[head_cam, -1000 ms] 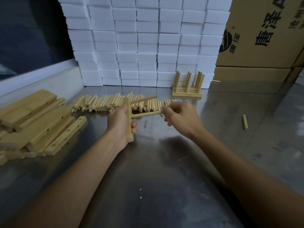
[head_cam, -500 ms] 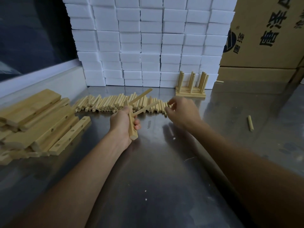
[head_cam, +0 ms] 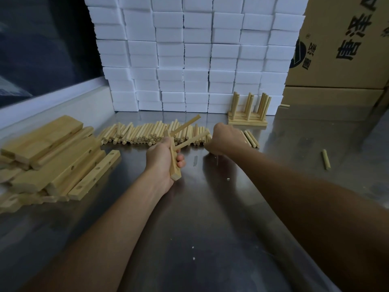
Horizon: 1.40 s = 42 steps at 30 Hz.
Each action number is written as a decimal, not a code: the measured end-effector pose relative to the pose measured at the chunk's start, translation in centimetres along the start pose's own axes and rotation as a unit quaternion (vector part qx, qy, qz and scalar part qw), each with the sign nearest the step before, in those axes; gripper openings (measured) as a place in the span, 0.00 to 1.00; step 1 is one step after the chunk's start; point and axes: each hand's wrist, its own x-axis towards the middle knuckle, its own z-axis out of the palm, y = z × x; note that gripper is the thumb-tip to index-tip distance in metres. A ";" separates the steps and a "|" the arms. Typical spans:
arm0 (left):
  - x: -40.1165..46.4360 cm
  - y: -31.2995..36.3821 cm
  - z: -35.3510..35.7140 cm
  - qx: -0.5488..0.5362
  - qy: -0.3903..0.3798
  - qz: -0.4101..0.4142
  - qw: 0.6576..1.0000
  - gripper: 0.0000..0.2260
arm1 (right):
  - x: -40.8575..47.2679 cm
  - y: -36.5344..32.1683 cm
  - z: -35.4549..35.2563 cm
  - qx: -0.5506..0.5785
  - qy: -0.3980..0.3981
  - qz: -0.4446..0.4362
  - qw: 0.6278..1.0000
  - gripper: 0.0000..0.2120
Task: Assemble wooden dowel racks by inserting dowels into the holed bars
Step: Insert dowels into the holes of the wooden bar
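Note:
My left hand (head_cam: 162, 157) grips a holed wooden bar (head_cam: 175, 166) held upright over the steel table. Two dowels (head_cam: 192, 140) stick out of the bar, pointing up and to the right. My right hand (head_cam: 226, 138) is down at the right end of the long row of loose dowels (head_cam: 143, 134), knuckles up. Its fingers curl down into the row and are hidden, so I cannot see whether they hold a dowel. A finished rack (head_cam: 248, 115) with upright dowels stands at the back.
A pile of holed bars and planks (head_cam: 52, 157) lies at the left. A single dowel (head_cam: 325, 159) lies at the right, another small one (head_cam: 284, 105) by the cardboard boxes (head_cam: 341, 49). A wall of white blocks (head_cam: 189, 60) closes the back.
My right hand let go of the second dowel, now seated in the bar, and moved right and down onto the dowel row. My left hand keeps holding the bar.

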 end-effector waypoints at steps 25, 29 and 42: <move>-1.8 0.5 0.6 -0.018 -0.055 -0.020 0.998 0.12 | -8.7 2.5 -0.5 -0.018 -0.083 -0.088 0.992 0.15; -2.0 0.4 0.7 0.016 -0.042 -0.015 0.999 0.12 | -9.4 2.6 -0.1 -0.038 -0.077 -0.105 0.991 0.14; -2.0 0.3 0.8 -0.057 -0.062 -0.025 0.996 0.11 | -11.3 0.1 -0.1 0.230 0.044 -0.263 0.936 0.09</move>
